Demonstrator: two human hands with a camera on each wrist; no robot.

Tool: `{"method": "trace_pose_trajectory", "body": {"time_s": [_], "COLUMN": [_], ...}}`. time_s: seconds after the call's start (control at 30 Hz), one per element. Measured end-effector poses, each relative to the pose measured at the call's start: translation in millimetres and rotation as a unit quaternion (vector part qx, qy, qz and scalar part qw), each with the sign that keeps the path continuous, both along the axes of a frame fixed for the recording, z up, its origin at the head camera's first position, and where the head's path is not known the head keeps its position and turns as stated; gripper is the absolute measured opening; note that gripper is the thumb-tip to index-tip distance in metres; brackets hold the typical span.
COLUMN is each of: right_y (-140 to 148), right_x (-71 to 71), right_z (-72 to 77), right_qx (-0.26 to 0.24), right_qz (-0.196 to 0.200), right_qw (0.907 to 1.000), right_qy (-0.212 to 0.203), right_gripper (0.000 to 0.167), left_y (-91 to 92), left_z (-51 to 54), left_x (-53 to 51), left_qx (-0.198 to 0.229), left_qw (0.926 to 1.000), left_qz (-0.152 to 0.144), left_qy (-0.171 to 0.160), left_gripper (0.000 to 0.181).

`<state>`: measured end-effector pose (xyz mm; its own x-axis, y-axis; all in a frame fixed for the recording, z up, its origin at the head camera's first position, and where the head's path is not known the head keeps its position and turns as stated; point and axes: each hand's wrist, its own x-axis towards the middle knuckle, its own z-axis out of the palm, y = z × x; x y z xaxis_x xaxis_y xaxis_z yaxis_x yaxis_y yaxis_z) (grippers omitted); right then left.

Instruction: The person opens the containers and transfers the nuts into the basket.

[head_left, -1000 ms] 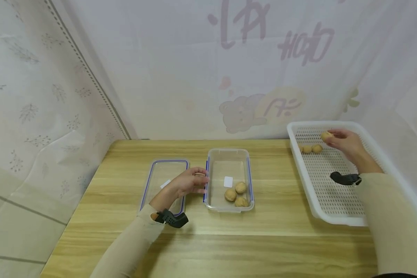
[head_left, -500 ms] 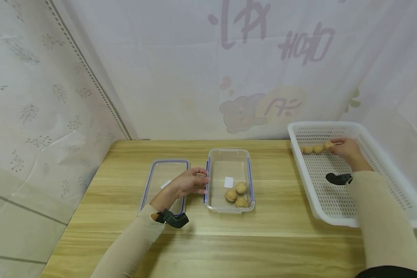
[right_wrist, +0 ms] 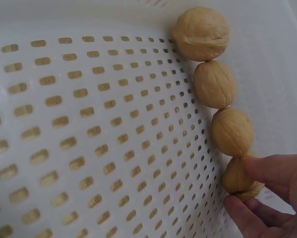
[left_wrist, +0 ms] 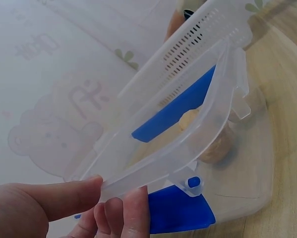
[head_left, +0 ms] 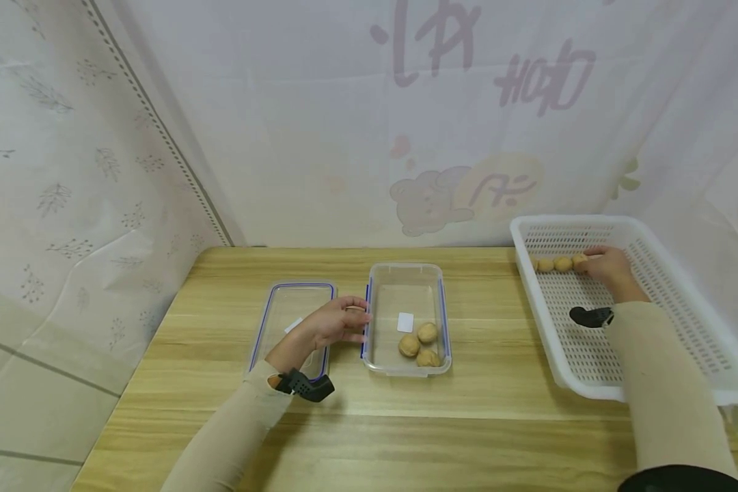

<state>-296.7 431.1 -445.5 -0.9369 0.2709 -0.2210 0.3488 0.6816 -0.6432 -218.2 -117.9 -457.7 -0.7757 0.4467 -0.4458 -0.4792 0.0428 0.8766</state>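
In the right wrist view, my right hand (right_wrist: 269, 198) pinches a walnut (right_wrist: 237, 176) between thumb and fingers. That walnut is at the end of a row of several walnuts (right_wrist: 232, 131) along the inner wall of a white perforated plastic basket (head_left: 538, 328). At the table's middle, my left hand (head_left: 335, 321) holds the left side of a clear food container (head_left: 400, 290) with blue latches. The left wrist view shows the thumb at the rim and fingers against a blue latch (left_wrist: 180, 210). Three walnuts (head_left: 427, 333) lie in the container's near right part.
A clear lid (head_left: 295, 295) with a blue seal lies on the wooden table (head_left: 369, 444), left of the container and partly under my left forearm. A printed cloth (head_left: 320, 137) hangs behind the table. The basket stands at the right.
My right hand has lowered the walnut from above the basket to the end of the row, moving slightly left and down. The left hand and container have stayed put.
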Motion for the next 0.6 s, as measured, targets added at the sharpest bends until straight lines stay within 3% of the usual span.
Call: {"method": "trace_pose_trajectory", "body": {"time_s": [0.37, 0.6], "right_y": [-2.8, 1.6], "right_x": [-1.1, 0.6], "right_z": [2.6, 6.6], "right_qx": [-0.011, 0.000], "right_qz": [-0.001, 0.036], "right_qw": [0.9999, 0.9993], "right_qy": [-0.009, -0.011], "right_gripper": [0.058, 0.065], "left_y": [0.4, 0.3], "left_z": [0.3, 1.2], "left_x": [-1.0, 0.0], "left_qx": [0.004, 0.004], "left_qw": [1.0000, 1.0000], "left_qz": [0.000, -0.003], "left_qy": [-0.001, 0.000], "left_gripper": [0.038, 0.039]}}
